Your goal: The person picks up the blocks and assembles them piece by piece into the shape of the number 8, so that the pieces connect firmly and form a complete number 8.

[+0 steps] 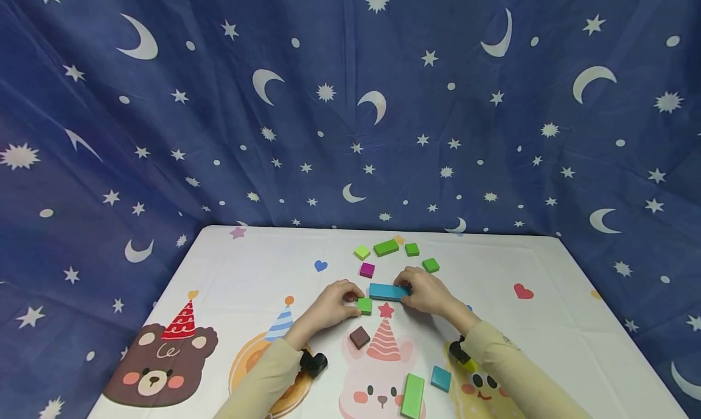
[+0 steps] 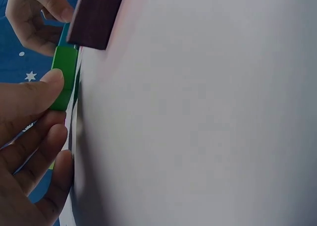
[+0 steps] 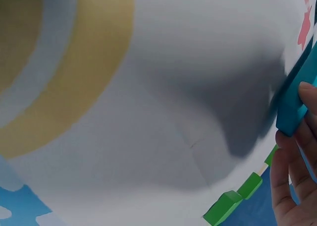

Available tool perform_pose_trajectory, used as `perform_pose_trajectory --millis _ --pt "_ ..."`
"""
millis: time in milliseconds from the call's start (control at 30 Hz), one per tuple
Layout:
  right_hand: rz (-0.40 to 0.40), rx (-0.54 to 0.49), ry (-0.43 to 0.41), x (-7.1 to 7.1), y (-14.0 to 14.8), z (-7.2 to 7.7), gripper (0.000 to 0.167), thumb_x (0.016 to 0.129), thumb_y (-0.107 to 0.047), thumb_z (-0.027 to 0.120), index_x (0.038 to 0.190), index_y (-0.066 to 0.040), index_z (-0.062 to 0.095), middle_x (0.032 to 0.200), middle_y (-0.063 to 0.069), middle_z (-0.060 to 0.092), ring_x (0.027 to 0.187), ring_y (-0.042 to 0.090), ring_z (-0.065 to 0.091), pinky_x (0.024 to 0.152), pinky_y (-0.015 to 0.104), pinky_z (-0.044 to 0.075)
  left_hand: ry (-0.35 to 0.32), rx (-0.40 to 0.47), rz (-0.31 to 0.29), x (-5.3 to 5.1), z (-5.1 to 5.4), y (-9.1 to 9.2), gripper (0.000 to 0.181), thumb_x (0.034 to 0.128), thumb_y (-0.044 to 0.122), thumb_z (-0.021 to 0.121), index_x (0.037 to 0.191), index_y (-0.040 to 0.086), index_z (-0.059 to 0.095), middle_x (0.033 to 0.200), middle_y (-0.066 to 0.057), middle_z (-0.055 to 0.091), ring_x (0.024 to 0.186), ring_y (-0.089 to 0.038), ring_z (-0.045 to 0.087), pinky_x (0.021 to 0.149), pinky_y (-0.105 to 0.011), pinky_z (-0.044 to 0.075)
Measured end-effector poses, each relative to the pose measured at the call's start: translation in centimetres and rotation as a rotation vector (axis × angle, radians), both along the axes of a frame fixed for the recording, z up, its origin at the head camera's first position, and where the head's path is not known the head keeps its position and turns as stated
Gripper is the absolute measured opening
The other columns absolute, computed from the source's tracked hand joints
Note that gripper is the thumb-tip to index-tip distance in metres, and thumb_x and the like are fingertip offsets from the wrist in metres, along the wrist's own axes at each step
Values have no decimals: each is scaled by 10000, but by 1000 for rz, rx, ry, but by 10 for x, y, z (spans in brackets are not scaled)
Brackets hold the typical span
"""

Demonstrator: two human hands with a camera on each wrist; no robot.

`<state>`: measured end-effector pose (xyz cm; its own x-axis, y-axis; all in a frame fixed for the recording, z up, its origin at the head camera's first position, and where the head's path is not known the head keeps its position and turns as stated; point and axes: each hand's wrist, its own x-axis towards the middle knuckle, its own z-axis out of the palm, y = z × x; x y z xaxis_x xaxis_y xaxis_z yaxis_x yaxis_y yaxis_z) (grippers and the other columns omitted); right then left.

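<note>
1. Head view: the long blue block [image 1: 386,292], taken as landmark, sits between my hands, on or just above the white tablecloth [image 1: 263,261]. Whether its underside touches the cloth, I cannot tell.
2. My right hand [image 1: 426,290] pinches the landmark's right end between thumb and fingers.
3. My left hand [image 1: 328,305] pinches the small green block [image 1: 364,306], just beside the landmark's near left corner. Contact between the two blocks cannot be made out.
4. Around the landmark: magenta block [image 1: 367,270] just beyond its left end; brown block [image 1: 359,338] on my side of it; small blue block [image 1: 440,378] well nearer me, off to the right.
5. Handling, judged: both held blocks are probably painted wood, light, stiff and not fragile; smooth faces could slip slightly under dry fingers. Best hold on the landmark: opposite long sides. On the green one: opposite side faces, keeping fingertips off the side toward the landmark.
6. Obscured: my fingers cover the landmark's right end in the head view; the right wrist view cuts off its other end. A yellow patch [image 1: 470,365] near my right sleeve, block or print, is unclear.
</note>
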<state>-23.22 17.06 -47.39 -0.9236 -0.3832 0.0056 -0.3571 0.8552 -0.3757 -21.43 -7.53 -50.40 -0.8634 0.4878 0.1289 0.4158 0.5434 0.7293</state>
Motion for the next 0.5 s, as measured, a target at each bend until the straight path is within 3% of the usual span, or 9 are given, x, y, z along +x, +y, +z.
perform_pose_trajectory --millis 300,500 --pt "10 -7 1 -3 2 -4 278 717 -66 776 982 -114 708 887 -27 629 831 111 548 807 361 504 -30 -27 30 1 1 4 248 781 85 762 1016 60 687 938 -69 628 865 -184 547 771 -249 446" --pt "16 -9 1 -3 1 -5 273 718 -68 780 977 -114 709 888 -29 634 833 109 550 815 361 507 19 -2 11 2 3 4 247 768 54 754 997 10 676 895 -81 607 817 -165 527 730 -223 436"
